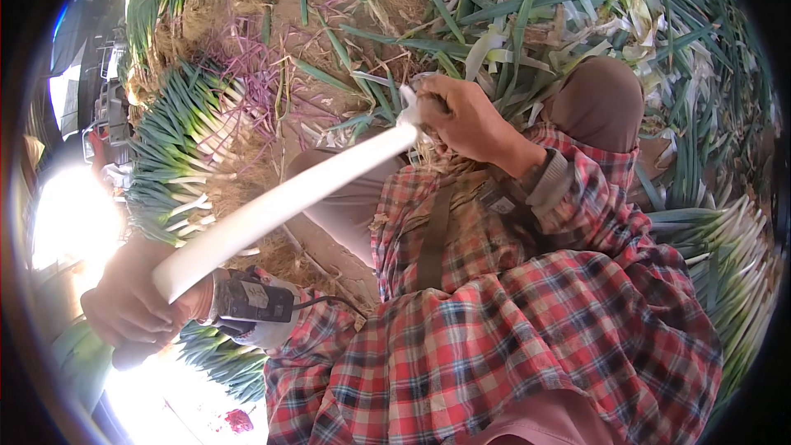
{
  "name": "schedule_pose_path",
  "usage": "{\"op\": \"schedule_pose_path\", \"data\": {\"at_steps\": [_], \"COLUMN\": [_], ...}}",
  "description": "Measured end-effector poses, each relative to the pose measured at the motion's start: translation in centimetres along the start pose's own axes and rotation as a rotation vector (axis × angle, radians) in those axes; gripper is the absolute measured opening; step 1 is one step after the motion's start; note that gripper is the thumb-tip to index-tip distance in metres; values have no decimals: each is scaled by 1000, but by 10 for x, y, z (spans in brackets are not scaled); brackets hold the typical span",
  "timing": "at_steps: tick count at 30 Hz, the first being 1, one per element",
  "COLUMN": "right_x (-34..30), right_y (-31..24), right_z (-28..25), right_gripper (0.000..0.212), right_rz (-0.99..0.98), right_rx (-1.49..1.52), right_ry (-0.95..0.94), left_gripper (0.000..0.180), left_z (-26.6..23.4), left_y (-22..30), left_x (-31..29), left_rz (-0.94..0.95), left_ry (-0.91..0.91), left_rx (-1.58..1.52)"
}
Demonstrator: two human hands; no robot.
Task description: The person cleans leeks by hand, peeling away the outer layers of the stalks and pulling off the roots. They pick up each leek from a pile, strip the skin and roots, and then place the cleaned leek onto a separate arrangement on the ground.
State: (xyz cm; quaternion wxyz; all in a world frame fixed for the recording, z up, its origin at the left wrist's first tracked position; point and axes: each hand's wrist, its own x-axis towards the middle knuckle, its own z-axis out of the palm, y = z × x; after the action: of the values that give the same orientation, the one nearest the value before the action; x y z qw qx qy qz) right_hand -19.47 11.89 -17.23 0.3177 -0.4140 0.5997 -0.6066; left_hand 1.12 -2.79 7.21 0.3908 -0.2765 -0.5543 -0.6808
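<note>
A long leek [280,202] with a thick white shaft slants across the view, from the lower left up to the middle. My left hand [140,301] is wrapped around it where the white shaft ends, and broad green leaf [82,363] shows below that hand. At the other end, my right hand [465,119] has its fingers closed at the leek's root end. A small pale scrap [408,103] sticks out by those fingertips. Exactly what the right fingers pinch is partly hidden.
Bundled leeks with roots [177,161] lie on the soil at left, with purplish strands beside them. Stripped leaves [568,12] are heaped at the far right. More leeks [733,272] lie at my right. My bent knee [600,103] rises beyond my right arm.
</note>
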Motion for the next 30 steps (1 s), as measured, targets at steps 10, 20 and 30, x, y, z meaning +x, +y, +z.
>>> {"op": "schedule_pose_path", "data": {"at_steps": [10,20,30], "right_x": [44,75,66], "right_y": [-19,67,-114], "right_z": [11,-56,41], "right_gripper": [34,21,44], "right_rz": [-247,96,165], "right_rx": [-132,-1066,-438], "right_ry": [-125,-651,-753], "left_gripper": [20,22,21], "left_z": [-35,-54,-27], "left_y": [47,80,133], "left_x": [-5,-68,-163], "left_rz": [7,178,406], "left_ry": [275,937,1447], "left_rx": [43,306,213]}}
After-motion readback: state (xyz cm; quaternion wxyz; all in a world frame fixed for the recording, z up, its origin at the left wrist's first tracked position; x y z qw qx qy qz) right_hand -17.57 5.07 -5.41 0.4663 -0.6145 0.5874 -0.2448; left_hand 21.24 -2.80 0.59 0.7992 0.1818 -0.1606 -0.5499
